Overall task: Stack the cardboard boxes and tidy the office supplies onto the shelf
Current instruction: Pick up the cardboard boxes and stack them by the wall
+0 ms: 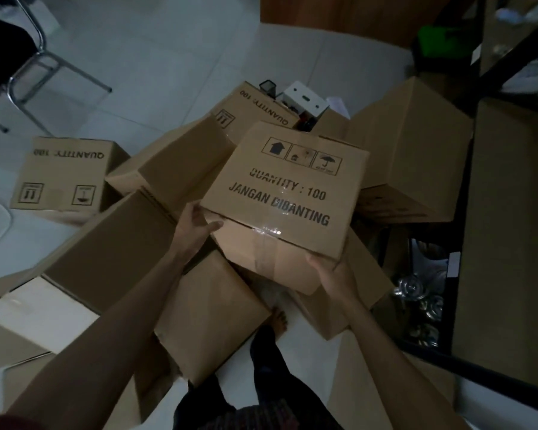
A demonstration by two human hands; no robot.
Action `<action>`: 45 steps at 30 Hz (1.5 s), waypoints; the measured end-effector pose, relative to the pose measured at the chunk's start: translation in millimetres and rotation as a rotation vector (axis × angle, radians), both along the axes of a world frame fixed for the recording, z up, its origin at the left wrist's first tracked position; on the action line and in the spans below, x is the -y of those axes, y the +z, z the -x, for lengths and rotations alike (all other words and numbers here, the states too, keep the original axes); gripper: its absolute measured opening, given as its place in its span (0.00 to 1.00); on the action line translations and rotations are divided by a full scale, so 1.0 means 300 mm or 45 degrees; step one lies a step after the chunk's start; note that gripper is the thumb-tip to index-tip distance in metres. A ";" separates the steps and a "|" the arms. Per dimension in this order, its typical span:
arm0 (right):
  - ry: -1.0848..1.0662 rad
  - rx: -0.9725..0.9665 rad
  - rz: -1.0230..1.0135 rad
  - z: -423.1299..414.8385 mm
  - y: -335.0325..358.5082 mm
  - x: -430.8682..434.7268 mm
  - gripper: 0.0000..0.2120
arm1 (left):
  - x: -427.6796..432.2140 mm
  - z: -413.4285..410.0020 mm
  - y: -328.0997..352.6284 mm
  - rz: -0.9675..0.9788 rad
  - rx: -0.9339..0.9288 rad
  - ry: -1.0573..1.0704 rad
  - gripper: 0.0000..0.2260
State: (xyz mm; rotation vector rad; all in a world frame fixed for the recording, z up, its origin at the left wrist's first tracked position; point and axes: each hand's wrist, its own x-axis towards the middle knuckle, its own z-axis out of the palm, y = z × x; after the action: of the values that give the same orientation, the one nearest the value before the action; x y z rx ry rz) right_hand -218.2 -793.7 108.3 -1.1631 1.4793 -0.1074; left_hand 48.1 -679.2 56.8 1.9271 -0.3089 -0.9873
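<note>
Standing here in the dim light, I see the person bent over a heap of cartons, holding a brown cardboard box (292,193) tilted up in the middle of the frame. Its face is printed "QUANTITY : 100" and "JANGAN DIBANTING" under three handling symbols. The left hand (196,225) grips the box's lower left corner, with the thumb lying across the taped face and the fingers tucked behind the edge. The right hand (328,274) cups the lower right corner from beneath, its fingers curled under and out of sight. Below the box, a pile of plain brown cartons (112,262) spreads across the lower left and centre, lying at all angles. A bare foot (280,318) shows on the floor between them. A smaller printed carton (66,172) sits alone on the white tiled floor (156,57) at the left, its lettering upside down from here. Another like it (255,110) lies behind the held box, just beside a small white box (306,99). A large plain carton (413,141) leans at the right, against the black metal shelf (463,212) along the right edge, where shiny round things, too dark to name, crowd a low level. A metal-legged chair (41,72) stands in the upper left.
</note>
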 end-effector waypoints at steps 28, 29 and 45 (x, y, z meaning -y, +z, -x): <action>-0.021 -0.542 0.266 -0.057 0.207 0.117 0.33 | 0.197 0.002 0.247 -0.142 0.783 -0.421 0.36; -0.014 -0.545 0.257 -0.051 0.209 0.124 0.33 | 0.216 -0.002 0.263 -0.155 0.822 -0.438 0.36; 0.079 -0.483 0.172 -0.030 -0.075 0.168 0.29 | 0.482 -0.023 -0.023 -0.340 0.748 -0.668 0.30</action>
State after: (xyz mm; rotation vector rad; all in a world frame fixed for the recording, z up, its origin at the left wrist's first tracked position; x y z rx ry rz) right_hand -209.1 -844.1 85.7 -1.3929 1.7863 0.0612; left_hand 54.8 -823.7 49.9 2.4238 -1.1105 -0.7825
